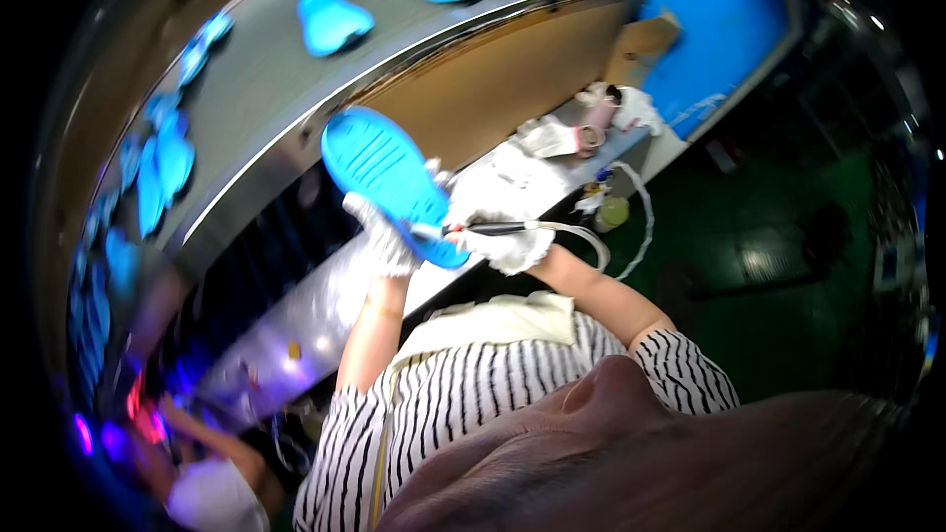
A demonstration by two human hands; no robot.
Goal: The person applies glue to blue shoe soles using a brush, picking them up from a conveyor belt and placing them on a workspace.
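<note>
I see left hand [379, 234] gripping the sole [379, 163], right hand [517, 252] holding the tool [501, 229]. If its hose [645, 212] snags, right side, tip could gouge.

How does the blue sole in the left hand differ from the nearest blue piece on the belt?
The held sole is gripped in the gloved left hand; the belt piece lies on the belt. The held sole shows clear grooves; none can be made out on the belt piece. Both are bright blue.
</note>
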